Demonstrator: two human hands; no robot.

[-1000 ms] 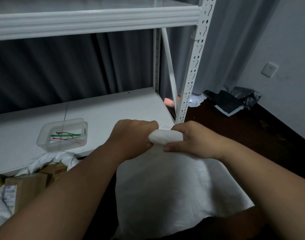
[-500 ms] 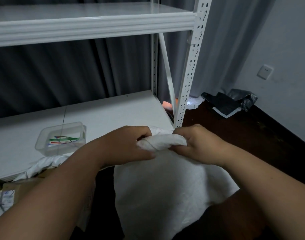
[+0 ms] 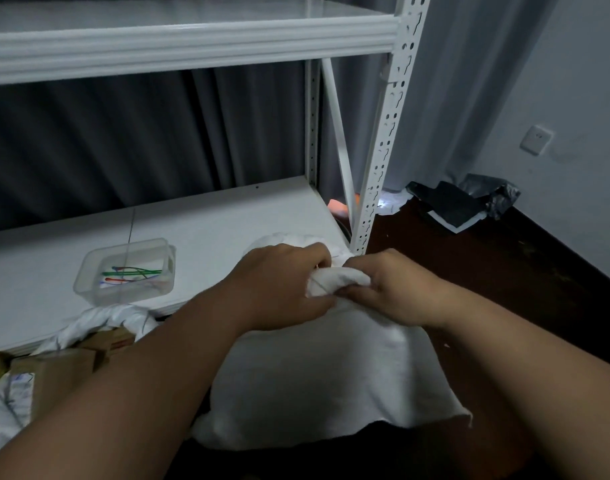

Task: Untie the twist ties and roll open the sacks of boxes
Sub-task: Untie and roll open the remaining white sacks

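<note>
Head view: both hands clench the rolled rim of a white sack [image 3: 331, 375], the left hand [image 3: 279, 289] and right hand [image 3: 397, 289] almost touching across it. Left of the grip, a clear tray [image 3: 88, 282] of coloured twist ties [image 3: 133, 273] sits on the shelf [image 3: 227, 220]; lower left lies another sack with boxes [image 3: 54, 372].

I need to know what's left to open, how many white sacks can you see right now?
2. One white sack sits centre, its neck gripped by both hands; another, rolled open, lies lower left around cardboard boxes. More may be hidden out of frame.
</note>
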